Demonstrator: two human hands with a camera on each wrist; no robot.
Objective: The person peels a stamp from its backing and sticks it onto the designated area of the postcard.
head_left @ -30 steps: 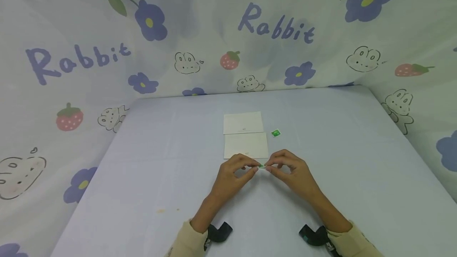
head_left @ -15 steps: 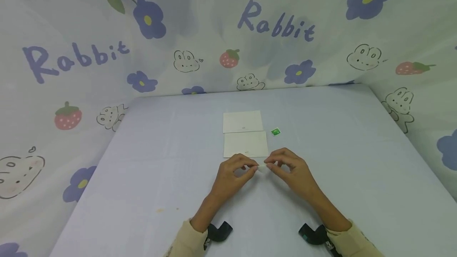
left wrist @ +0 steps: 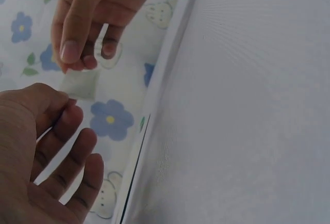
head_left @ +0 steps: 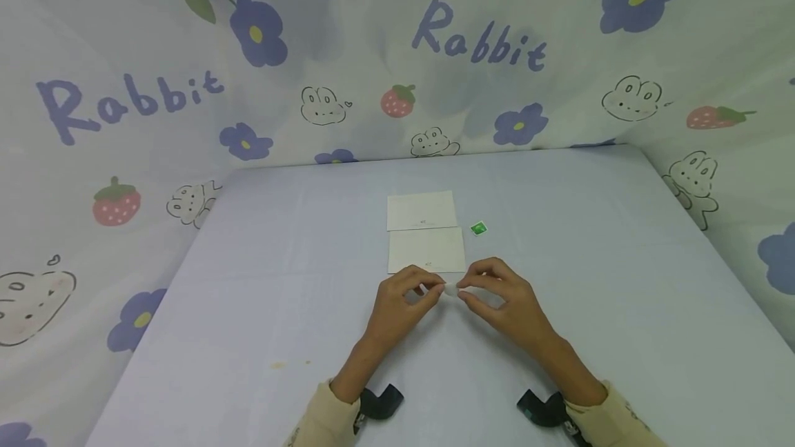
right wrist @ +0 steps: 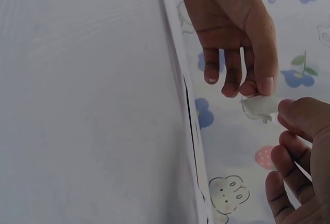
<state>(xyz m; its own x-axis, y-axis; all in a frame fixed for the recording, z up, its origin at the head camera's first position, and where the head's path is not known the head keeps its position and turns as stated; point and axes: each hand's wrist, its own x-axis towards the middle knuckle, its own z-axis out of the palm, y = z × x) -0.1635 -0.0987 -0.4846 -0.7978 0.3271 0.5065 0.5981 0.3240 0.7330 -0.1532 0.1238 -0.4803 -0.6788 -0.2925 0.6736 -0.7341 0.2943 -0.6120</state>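
The printed backdrop (head_left: 348,26), with its flowers, rabbits and lettering, fills the upper half of my head view and runs down both sides, and the white tabletop (head_left: 298,240) spreads across the middle and lower frame. I have two hands at lower centre: the left hand (head_left: 404,299) with thumb and index finger pressed together and its other fingers loosely bent, the right hand (head_left: 509,302) facing it with a slight gap showing between thumb and index tip. Just above them I see two white cards, the upper card (head_left: 421,211) meeting the lower card (head_left: 426,252) along one edge, each with a tiny mark near its bottom. Cream sleeves (head_left: 326,416) come in from the bottom edge, and beside each cuff is a black device (head_left: 381,402). To the right of the cards a green stamp-like square (head_left: 479,228) with a pale border lies flat. The small pale piece (left wrist: 81,85) is off the table, near the lower card's bottom right corner, pinched by the left hand; the right fingertips meet its other edge, and I cannot tell whether they grip it.
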